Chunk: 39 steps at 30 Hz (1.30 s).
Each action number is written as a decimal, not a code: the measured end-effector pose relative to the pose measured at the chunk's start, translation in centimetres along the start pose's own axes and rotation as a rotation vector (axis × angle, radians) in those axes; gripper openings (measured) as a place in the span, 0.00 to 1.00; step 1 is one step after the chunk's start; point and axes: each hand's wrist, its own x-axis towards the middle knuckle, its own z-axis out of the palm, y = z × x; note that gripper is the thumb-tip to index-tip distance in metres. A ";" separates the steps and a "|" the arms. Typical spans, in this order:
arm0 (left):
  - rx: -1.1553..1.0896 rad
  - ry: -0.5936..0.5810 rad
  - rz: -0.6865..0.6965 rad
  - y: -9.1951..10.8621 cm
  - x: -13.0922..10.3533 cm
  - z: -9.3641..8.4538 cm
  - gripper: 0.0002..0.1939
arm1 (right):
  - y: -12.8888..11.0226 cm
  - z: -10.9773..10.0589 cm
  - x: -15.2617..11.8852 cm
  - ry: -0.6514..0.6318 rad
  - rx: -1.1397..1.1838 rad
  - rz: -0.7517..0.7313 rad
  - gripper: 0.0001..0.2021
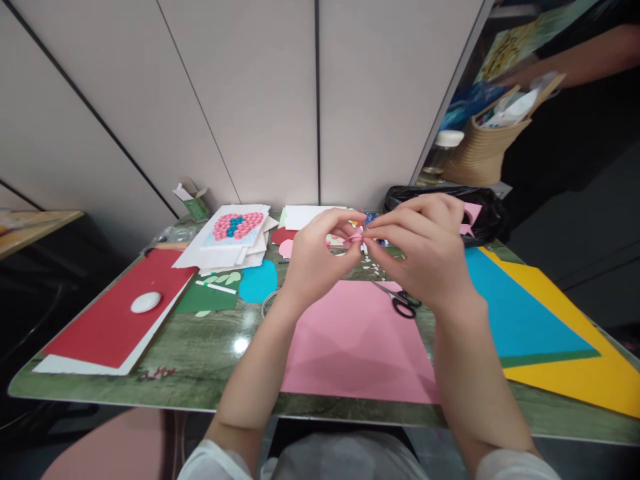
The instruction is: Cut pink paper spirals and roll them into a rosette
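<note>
Between the fingertips of both hands is a small piece of pink paper, curled or folded and partly covered by the fingers. My left hand pinches it from the left, thumb below and fingers above. From the right, my right hand closes its thumb and fingertips on the same piece. Beneath the hands a large pink sheet lies flat on the table. Black-handled scissors rest across its upper right edge, below my right hand.
Red paper bears a white oval object at left. White sheets with pink and blue decoration lie behind. A blue paper round is left of centre; blue and yellow sheets right. Another person's arm shows top right.
</note>
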 end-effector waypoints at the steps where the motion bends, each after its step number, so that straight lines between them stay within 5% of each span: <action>1: 0.000 -0.001 -0.001 0.0 0.0 0.0 0.15 | 0.0 0.0 0.0 -0.001 -0.010 -0.008 0.03; 23: -0.070 0.163 -0.004 0.1 0.0 0.8 0.11 | -0.5 0.4 0.0 0.144 -0.011 0.024 0.05; 39: -0.627 -0.047 -0.321 -2.1 0.6 -0.3 0.16 | -1.0 -0.4 0.4 -0.039 0.239 0.269 0.04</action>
